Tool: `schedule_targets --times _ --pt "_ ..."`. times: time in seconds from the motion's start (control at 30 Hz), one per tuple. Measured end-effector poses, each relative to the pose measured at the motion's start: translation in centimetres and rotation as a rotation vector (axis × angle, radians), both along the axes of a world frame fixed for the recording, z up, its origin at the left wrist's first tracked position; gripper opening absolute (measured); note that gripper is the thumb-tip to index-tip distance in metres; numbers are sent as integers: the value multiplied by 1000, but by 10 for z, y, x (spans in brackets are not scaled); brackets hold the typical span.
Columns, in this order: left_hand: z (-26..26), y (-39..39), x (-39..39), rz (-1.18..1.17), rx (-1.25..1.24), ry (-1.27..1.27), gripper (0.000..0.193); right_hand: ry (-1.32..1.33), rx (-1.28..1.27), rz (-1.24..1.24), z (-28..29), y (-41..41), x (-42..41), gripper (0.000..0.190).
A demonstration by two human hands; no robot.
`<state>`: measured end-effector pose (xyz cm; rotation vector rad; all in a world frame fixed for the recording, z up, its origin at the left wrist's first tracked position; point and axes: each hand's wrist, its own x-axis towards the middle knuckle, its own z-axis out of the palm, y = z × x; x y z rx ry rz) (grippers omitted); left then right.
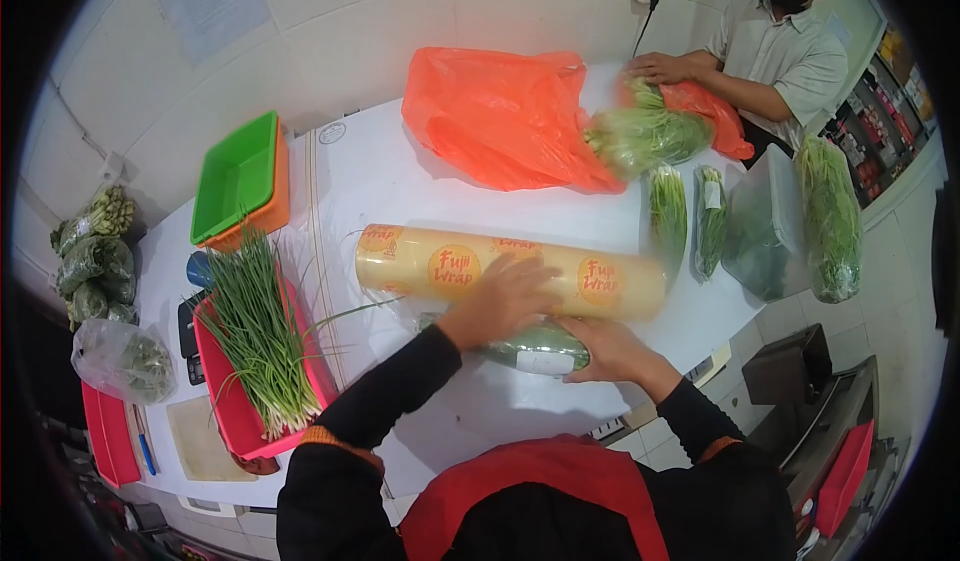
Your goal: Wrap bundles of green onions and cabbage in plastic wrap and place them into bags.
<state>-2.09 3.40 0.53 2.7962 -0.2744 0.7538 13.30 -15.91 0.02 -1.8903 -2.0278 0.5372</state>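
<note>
A large roll of plastic food wrap (525, 268) lies across the table before me. My left hand (502, 298), slightly blurred, is over its near side with the fingers spread; whether it presses on the roll I cannot tell. Just below the roll lies a film-wrapped bundle of green vegetables (499, 351) with a white label. My right hand (611, 347) grips the bundle's right end, thumb and fingers around it. Spring onions (262, 336) fill a pink plastic basin (326, 381) on the left.
A co-worker (780, 58) handles bagged greens (652, 137) beside a red plastic bag (495, 118). Wrapped bundles (709, 223) and a clear plastic container (769, 223) stand right. Left are green and orange basins (238, 178), a scale (191, 336), a cutting board (199, 441) and a blue-handled knife (147, 452).
</note>
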Motion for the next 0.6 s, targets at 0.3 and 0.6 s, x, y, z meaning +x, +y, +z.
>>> schedule_targets --times 0.3,0.6 --pt "-1 11 46 352 -100 -84 25 161 -205 -41 4 27 19 84" --pt "-12 -20 18 221 -271 -10 40 273 -61 -28 -9 21 31 69"
